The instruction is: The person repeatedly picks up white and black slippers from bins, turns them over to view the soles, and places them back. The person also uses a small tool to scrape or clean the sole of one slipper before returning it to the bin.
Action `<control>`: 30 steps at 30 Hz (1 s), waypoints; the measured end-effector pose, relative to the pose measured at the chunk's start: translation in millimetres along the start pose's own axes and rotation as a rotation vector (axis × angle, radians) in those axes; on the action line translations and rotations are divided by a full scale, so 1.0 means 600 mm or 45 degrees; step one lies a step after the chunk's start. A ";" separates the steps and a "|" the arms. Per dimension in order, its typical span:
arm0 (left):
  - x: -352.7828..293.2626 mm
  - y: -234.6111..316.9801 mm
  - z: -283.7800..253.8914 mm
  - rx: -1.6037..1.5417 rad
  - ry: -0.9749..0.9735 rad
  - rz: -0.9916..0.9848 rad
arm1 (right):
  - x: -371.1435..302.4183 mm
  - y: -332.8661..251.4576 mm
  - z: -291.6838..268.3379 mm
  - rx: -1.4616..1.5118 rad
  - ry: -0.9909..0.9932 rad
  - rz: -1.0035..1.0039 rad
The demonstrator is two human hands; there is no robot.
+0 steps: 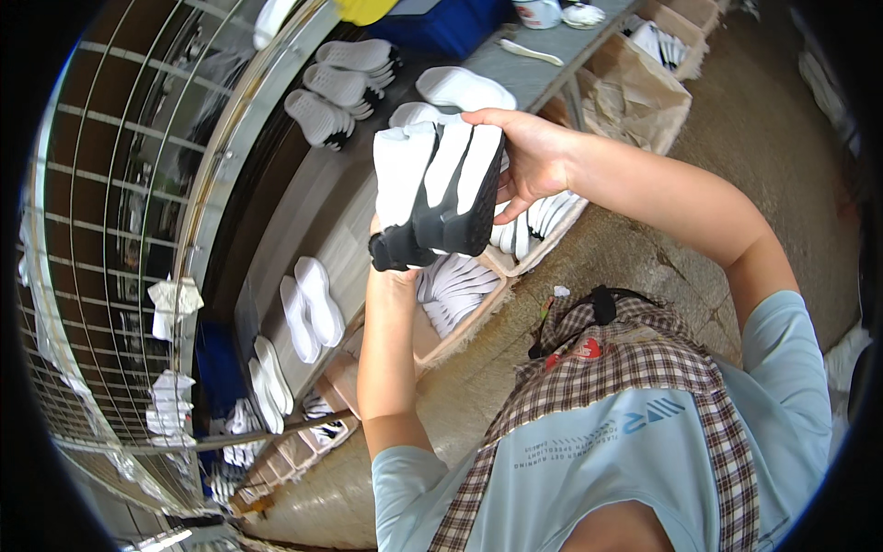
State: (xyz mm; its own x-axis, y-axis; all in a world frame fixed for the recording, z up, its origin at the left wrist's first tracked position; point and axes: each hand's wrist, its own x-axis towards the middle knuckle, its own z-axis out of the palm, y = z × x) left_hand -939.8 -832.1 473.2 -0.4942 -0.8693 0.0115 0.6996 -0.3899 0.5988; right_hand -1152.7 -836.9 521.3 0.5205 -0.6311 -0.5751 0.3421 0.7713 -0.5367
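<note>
Between my hands, above the bench, is a bundle of black-and-white shoe soles [451, 170], their toe or heel ends side by side. My right hand [533, 158] grips the right side, thumb along the top edge and fingers partly behind. Underneath, at the lower left, my left hand [395, 274] supports the bundle; most of its fingers are hidden by the soles. Just behind the bundle, a white sole [465, 88] lies on the bench.
The grey bench [317, 198] carries paired white soles [313, 308] and a black-and-white group [345, 83]. Bins along its near edge hold stacked soles [455, 290]. A curved wire guard [120, 175] borders the left. A blue crate [441, 32] and white cup [537, 13] stand farther back.
</note>
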 end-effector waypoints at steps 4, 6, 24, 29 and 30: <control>-0.022 0.053 -0.092 0.350 0.064 0.077 | 0.082 0.008 0.065 -0.301 -0.052 -0.047; -0.042 0.078 -0.139 -0.064 0.137 0.049 | 0.127 0.008 0.092 -0.481 -0.050 -0.102; -0.026 0.174 -0.381 0.494 0.882 0.292 | 0.348 -0.068 0.117 -0.682 0.249 -0.251; -0.037 0.188 -0.306 0.225 0.599 0.251 | 0.338 -0.054 0.115 -0.521 -0.031 -0.231; -0.034 0.182 -0.285 0.222 0.565 0.253 | 0.334 -0.037 0.115 -0.462 -0.104 -0.300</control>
State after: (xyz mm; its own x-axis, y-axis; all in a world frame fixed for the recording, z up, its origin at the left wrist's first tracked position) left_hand -765.1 -909.0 401.2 -0.0671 -0.9814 -0.1797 0.6428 -0.1803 0.7445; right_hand -1001.8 -975.0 460.7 0.5261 -0.7666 -0.3682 0.1693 0.5187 -0.8381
